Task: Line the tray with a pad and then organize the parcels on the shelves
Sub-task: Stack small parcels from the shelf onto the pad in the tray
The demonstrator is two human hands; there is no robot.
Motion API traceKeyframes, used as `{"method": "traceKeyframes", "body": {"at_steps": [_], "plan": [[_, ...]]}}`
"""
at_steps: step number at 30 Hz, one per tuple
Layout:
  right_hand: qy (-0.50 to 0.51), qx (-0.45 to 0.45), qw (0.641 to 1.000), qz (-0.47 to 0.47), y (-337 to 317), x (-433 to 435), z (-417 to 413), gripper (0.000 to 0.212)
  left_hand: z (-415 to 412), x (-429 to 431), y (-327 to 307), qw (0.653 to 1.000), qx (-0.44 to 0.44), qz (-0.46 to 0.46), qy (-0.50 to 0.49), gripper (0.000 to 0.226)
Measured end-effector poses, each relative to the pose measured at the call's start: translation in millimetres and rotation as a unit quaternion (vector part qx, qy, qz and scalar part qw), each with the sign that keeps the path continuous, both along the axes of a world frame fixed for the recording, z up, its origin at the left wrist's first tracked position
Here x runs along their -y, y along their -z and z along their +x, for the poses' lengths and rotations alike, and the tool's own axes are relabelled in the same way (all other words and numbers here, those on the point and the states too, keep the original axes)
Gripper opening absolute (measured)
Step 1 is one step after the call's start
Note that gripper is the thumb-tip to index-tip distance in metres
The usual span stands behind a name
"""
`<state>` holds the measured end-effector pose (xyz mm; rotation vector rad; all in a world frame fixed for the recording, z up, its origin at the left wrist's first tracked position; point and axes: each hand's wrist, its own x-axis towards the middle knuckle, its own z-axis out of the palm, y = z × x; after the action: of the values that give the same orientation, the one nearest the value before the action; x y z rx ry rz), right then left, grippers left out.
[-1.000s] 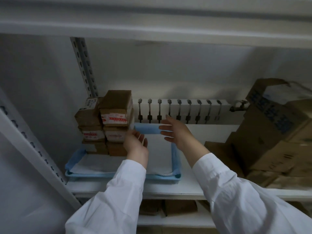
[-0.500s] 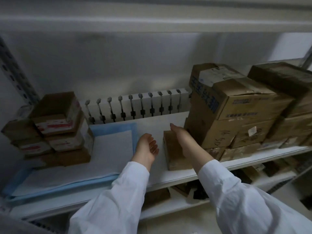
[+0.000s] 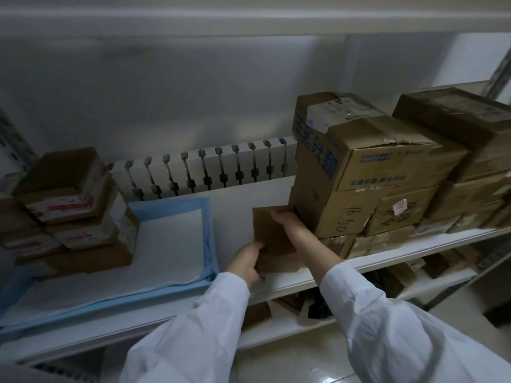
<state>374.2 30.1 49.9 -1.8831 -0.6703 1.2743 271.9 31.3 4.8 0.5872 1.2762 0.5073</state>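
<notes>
Both hands, left (image 3: pixel 247 259) and right (image 3: pixel 290 223), grasp a flat brown cardboard parcel (image 3: pixel 272 239) on the white shelf (image 3: pixel 387 254) beside a blue, pad-lined tray (image 3: pixel 208 230).

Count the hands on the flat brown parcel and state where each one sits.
2. The left hand holds the parcel at its near left edge; the right hand rests on its far right part, beside the large cartons. No others show.

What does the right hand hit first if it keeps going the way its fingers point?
Nothing close: the right hand points along the small brown parcel toward the white ribbed radiator at the back; the stacked cartons flank it closely. Depth unclear.
</notes>
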Motion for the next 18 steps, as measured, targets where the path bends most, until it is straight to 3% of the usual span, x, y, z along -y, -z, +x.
{"method": "traceKeyframes", "body": {"at_steps": [7, 12, 15, 18], "plan": [[0.010, -0.031, 0.999, 0.043, 10, -8, 0, 0.068, -9, -9, 1, 0.998, 0.000, 0.058, -0.022, 0.053], [0.022, -0.033, 0.991, 0.126, -13, -2, -4, 0.045, -26, -13, -14, 0.986, 0.108, 0.091, -0.084, 0.066], [0.000, -0.030, 0.979, 0.200, -20, 3, -10, 0.039, -38, -14, -26, 0.965, 0.208, 0.099, -0.122, 0.059], [-0.044, -0.037, 0.964, 0.260, -27, 7, -20, 0.038, -56, -13, -34, 0.961, 0.222, 0.126, -0.111, 0.046]]}}
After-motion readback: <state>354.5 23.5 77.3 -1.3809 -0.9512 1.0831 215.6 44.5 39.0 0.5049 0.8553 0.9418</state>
